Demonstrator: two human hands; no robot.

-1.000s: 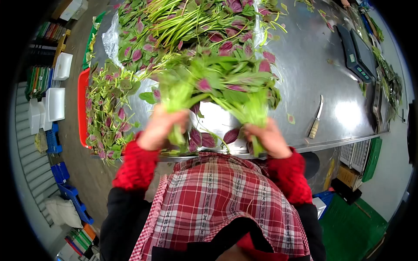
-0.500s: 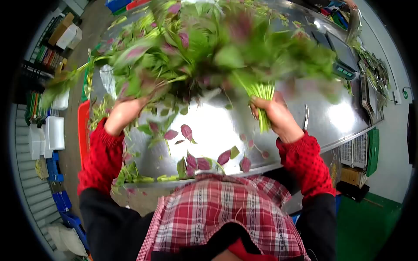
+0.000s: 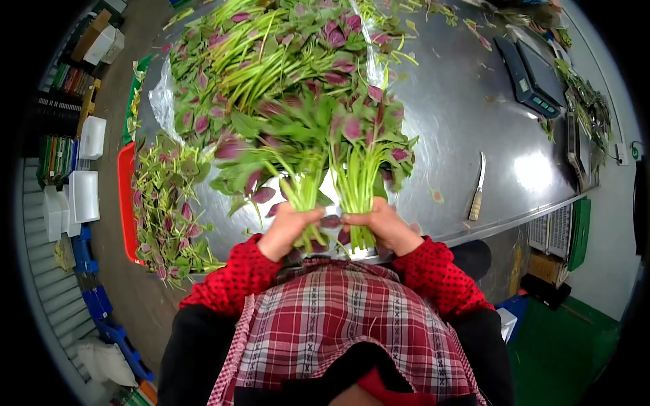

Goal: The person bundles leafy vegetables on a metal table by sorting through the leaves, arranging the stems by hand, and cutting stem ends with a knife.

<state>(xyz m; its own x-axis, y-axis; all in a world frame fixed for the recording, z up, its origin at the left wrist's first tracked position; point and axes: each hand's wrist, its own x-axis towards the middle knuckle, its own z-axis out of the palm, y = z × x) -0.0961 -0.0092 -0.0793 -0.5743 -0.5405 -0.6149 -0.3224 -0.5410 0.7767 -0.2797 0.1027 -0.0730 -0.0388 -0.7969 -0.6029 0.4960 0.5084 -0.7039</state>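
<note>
My left hand is closed round the stems of a bunch of amaranth, its green and purple leaves pointing away from me and partly blurred. Beside it my right hand grips a second amaranth bunch by the stems, thumb across the front. Both bunches are close together just above the table's near edge, cut ends towards my apron. Beyond them lies a large amaranth pile on clear plastic.
On the metal table, a knife lies to the right and a scale stands farther back. Loose trimmings are heaped at the left edge beside a red crate. White boxes stand at far left.
Both hands have come inward and nearer my body. The right-hand bunch moved left and now stands upright; a bunch now shows clearly in my left hand. The knife is fully visible.
</note>
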